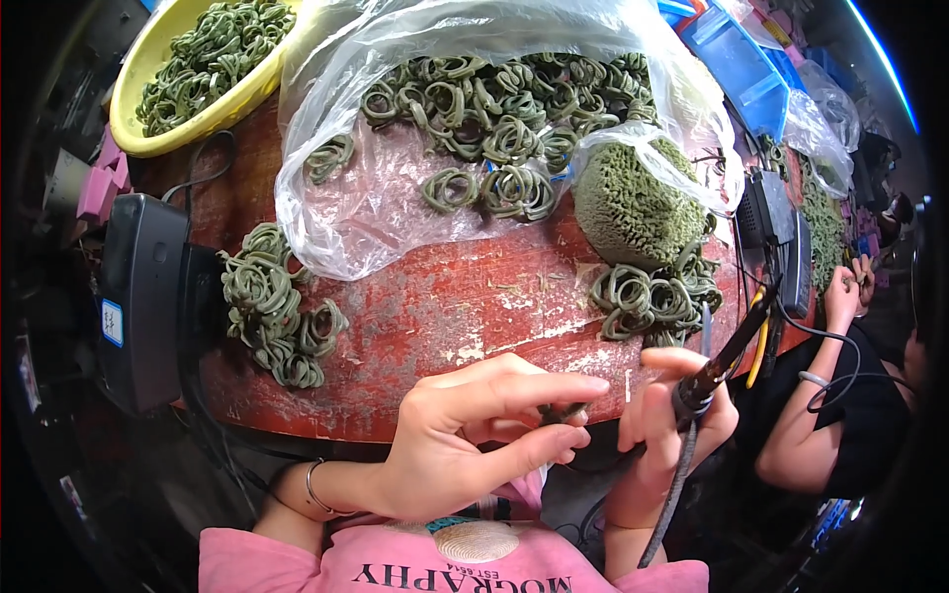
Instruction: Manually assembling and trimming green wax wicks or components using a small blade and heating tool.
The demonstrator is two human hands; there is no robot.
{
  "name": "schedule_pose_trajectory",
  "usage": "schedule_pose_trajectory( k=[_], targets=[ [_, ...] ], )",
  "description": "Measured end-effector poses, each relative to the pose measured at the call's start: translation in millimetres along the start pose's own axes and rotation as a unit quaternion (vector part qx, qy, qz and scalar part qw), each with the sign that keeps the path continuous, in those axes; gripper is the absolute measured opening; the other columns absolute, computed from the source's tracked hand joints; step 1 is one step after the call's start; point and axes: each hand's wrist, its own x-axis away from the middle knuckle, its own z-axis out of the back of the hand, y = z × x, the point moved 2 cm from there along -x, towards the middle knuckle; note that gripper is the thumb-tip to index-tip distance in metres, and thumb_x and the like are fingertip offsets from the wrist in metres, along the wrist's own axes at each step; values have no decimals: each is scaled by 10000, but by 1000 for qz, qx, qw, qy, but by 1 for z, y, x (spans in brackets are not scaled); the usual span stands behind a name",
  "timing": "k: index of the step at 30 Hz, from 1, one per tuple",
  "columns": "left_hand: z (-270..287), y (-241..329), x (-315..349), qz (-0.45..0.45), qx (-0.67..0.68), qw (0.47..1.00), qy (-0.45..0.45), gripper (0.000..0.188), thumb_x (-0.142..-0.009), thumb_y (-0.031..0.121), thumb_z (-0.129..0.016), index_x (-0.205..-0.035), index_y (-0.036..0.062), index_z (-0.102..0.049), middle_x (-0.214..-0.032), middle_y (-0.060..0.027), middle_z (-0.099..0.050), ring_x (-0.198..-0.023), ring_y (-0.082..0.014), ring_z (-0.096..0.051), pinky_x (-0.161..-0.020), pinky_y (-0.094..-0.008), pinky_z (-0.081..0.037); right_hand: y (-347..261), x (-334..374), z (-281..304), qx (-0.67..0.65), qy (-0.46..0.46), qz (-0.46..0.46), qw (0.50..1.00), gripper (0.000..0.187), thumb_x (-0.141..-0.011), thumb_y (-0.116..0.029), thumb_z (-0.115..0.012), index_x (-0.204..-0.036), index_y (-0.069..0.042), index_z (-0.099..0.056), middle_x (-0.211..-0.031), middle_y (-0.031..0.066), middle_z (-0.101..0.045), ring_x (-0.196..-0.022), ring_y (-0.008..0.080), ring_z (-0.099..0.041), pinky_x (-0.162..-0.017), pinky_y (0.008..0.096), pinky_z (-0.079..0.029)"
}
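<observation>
Near the table's front edge, my left hand (pixel 465 425) pinches a small dark green piece (pixel 561 411) between thumb and fingers; the fingers hide most of it. To its right, my right hand (pixel 650 420) grips a black pen-shaped tool (pixel 730 354) that looks like a soldering iron. A grey cord (pixel 674 494) runs down from that tool. A thin grey metal strip (pixel 706 331) stands up beside the right fingers; I cannot tell whether they hold it. Just beyond lies a small cluster of coiled green rings (pixel 647 299). Another pile of green rings (pixel 265 296) rests at the left.
A clear plastic bag (pixel 376 242) spreads over the table (pixel 445 326), full of green rings (pixel 514 138). Beside them sits a bumpy green mound (pixel 633 203). A yellow basket (pixel 127 124), black box (pixel 143 296), blue bins (pixel 736 64) and another person's arm (pixel 806 435) surround these.
</observation>
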Motion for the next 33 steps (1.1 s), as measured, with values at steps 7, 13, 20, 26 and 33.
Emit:
schedule_pose_trajectory(
  k=[7,13,20,26,33],
  targets=[
    [6,-9,-2,-4,13,999,35,323,-747,-143,-563,-1061,-66,-550,-913,-160,-550,-839,-257,-620,-640,-277,-553,9,-12,27,269,22,70,960,271,-692,-111,-710,-887,47,-610,-559,10,-538,-492,40,-457,-479,180,-351],
    [8,-11,-4,2,2,999,53,322,-755,-134,-558,-1069,-65,-540,-922,-145,-538,-844,-259,-619,-676,-283,-555,8,-23,34,354,32,63,933,222,-680,-93,-738,-747,30,-565,-521,60,-468,-453,93,-414,-439,231,-350],
    [12,-9,-3,34,25,998,54,395,-782,-114,-549,-1167,-50,-485,-995,-102,-533,-914,-184,-600,-792,-262,-500,3,-31,31,391,-14,88,916,225,-681,-99,-736,-710,13,-543,-541,118,-489,-423,207,-441,-439,272,-374],
    [15,-5,-2,32,4,998,54,396,-786,-103,-555,-1170,-52,-471,-997,-107,-554,-913,-187,-604,-806,-270,-494,2,-33,31,415,-24,101,904,216,-686,-100,-734,-705,6,-548,-537,124,-493,-416,216,-441,-434,267,-374],
    [18,-2,-2,26,28,998,54,402,-790,-100,-551,-1179,-67,-453,-1019,-118,-544,-939,-195,-590,-816,-288,-493,1,-31,32,375,-9,95,922,208,-677,-95,-737,-714,9,-560,-530,113,-492,-417,201,-446,-432,268,-373]
  ],
)
